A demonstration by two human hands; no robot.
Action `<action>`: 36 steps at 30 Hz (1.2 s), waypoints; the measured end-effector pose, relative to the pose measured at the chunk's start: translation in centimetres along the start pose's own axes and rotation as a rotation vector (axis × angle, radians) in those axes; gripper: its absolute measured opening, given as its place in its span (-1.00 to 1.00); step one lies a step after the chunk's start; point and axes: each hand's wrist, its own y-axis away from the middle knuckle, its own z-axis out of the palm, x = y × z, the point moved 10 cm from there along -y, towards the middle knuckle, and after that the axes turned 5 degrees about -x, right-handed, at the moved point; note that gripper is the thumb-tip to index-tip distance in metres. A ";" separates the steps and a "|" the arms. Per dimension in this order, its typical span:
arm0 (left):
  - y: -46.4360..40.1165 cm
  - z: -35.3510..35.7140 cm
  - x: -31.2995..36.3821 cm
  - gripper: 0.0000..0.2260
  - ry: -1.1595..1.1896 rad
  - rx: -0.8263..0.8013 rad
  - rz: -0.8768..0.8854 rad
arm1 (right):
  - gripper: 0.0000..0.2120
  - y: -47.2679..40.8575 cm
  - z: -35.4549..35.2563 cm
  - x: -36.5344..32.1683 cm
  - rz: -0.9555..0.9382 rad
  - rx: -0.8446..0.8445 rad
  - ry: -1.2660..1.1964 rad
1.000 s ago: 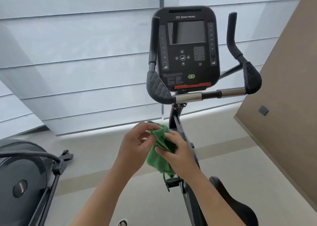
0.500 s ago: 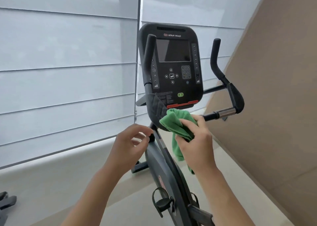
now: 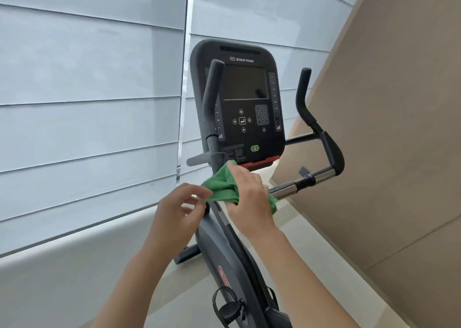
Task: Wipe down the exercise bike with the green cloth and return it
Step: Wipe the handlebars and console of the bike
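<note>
Two bare hands meet at the handlebar of an exercise bike [image 3: 232, 258] standing before pale window blinds [image 3: 89, 118] and a tan wall [image 3: 389, 133]. Nothing here serves as a container. Seen from the head camera, the right hand [image 3: 249, 193] grips a bunched green cloth [image 3: 222, 185], fingers curled over the top of it and pressing it against the left end of the handlebar, just below the console [image 3: 240, 103]. Part of the cloth pokes out beneath the right palm on the far side; the rest is covered by the hand, so its full shape cannot be made out. The left hand [image 3: 178, 206] sits just beside the cloth's lower left corner, thumb and forefinger loosely curled and close to the fabric; whether they actually pinch it cannot be told. The chrome bar [image 3: 303, 181] runs clear to the right grip. A pedal [image 3: 228, 307] is cut off at the bottom edge, and the bike's seat is out of frame.
</note>
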 end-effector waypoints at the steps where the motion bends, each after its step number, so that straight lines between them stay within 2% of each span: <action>1: -0.4 -0.3 -0.2 -0.61 -0.003 0.012 0.006 | -0.21 0.2 1.5 0.0 0.013 -0.038 0.103; 4: -1.9 -1.7 -1.1 -0.65 -0.009 0.061 -0.003 | -0.23 1.4 4.1 0.2 0.006 -0.027 0.199; 7: -3.4 -2.4 -1.5 -0.65 -0.009 0.117 -0.021 | -0.37 1.9 4.9 0.6 -0.068 0.031 0.218; 10: -5.6 -2.0 -1.3 -0.67 -0.050 0.121 -0.018 | -0.55 -0.8 4.3 0.8 -0.088 0.069 0.304; 13: -7.6 -1.9 -1.2 -0.68 -0.084 0.132 -0.027 | -0.63 -3.8 3.9 0.7 -0.050 0.073 0.299; 17: -9.3 -1.7 -1.5 -0.66 -0.120 0.155 -0.046 | -0.65 -5.9 3.3 0.7 -0.017 0.106 0.212; 23: -9.6 -0.8 -1.4 -0.64 -0.151 0.181 -0.021 | -0.72 -10.9 2.1 1.4 0.026 0.074 -0.067; 28: -10.2 -1.1 -0.9 -0.63 -0.143 0.160 0.008 | -0.68 -9.1 2.0 1.4 -0.033 0.061 0.002; 32: -11.5 -1.0 -0.1 -0.71 -0.135 0.021 0.042 | -0.63 -4.6 0.9 2.0 0.014 0.132 0.024; 36: -11.9 -0.9 -0.6 -0.65 -0.082 -0.058 0.071 | -0.56 -0.7 0.8 1.5 0.077 0.147 0.083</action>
